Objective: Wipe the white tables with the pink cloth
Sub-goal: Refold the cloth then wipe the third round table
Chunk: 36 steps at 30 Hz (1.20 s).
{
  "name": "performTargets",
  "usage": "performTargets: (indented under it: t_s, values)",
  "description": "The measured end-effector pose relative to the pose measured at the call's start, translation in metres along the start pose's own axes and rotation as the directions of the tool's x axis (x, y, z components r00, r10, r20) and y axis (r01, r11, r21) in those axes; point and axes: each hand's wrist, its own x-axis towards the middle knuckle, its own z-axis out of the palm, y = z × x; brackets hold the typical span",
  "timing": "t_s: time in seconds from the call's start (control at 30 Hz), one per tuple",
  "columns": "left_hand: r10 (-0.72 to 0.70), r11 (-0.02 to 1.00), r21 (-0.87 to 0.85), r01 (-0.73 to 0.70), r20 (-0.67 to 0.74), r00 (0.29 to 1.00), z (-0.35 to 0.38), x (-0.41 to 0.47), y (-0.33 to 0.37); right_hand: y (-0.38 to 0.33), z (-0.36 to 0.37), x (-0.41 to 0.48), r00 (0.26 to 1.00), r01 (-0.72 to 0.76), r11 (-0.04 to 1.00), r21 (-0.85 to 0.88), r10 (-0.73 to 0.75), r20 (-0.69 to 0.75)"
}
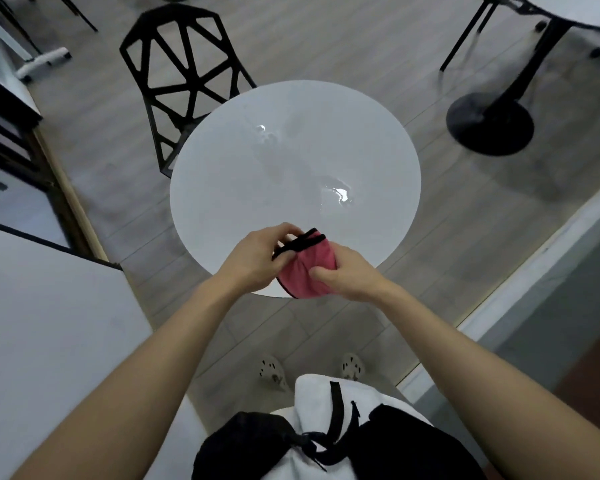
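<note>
A round white table point(257, 174) stands in front of me, with wet streaks and small puddles shining near its middle. Over its near edge I hold a folded pink cloth point(305, 271) with a black hem. My left hand point(257, 254) pinches the cloth's black-edged upper corner. My right hand point(347, 275) grips the cloth's right side, thumb curled over the fabric. The cloth hangs just above the tabletop; whether it touches the surface I cannot tell.
A black geometric chair point(184, 74) stands at the table's far left. Another white table point(582, 8) on a black pedestal base point(489, 124) is at the far right. A white counter point(49, 341) runs along my left, a low ledge point(534, 265) along my right.
</note>
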Motion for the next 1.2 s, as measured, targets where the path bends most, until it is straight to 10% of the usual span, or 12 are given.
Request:
performTargets:
  t_s: [0.2, 0.3, 0.43, 0.57, 0.73, 1.03, 1.2]
  values:
    - [-0.259, 0.882, 0.445, 0.157, 0.178, 0.949, 0.012, 0.001, -0.09, 0.041, -0.002, 0.04, 0.941, -0.252, 0.956, -0.15, 0.206, -0.27]
    - [-0.333, 0.841, 0.5, 0.206, 0.18, 0.926, 0.009, 0.007, -0.134, 0.046, 0.014, 0.051, 0.851, -0.097, 0.993, -0.062, 0.051, -0.523]
    - [-0.363, 0.795, 0.555, 0.245, 0.111, 0.925, 0.002, 0.041, -0.173, 0.095, 0.064, 0.068, 0.978, -0.087, 0.874, -0.479, -0.017, -0.207]
    - [-0.407, 0.748, 0.614, 0.252, 0.124, 0.905, -0.005, 0.088, -0.183, 0.11, 0.065, 0.103, 0.84, -0.197, 0.887, -0.419, -0.068, -0.538]
    - [-0.412, 0.763, 0.608, 0.219, 0.196, 0.89, 0.006, 0.106, -0.188, 0.102, 0.106, 0.14, 0.782, -0.444, 0.73, -0.52, 0.031, -0.623]
    - [-0.358, 0.76, 0.623, 0.184, 0.165, 0.919, 0.005, 0.101, -0.186, 0.089, 0.135, 0.136, 0.913, 0.034, 0.598, -0.801, -0.345, -0.219]
    - [-0.351, 0.763, 0.619, 0.185, 0.156, 0.923, 0.005, 0.102, -0.19, 0.138, -0.015, 0.17, 0.664, -0.569, 0.681, -0.461, 0.049, -0.747]
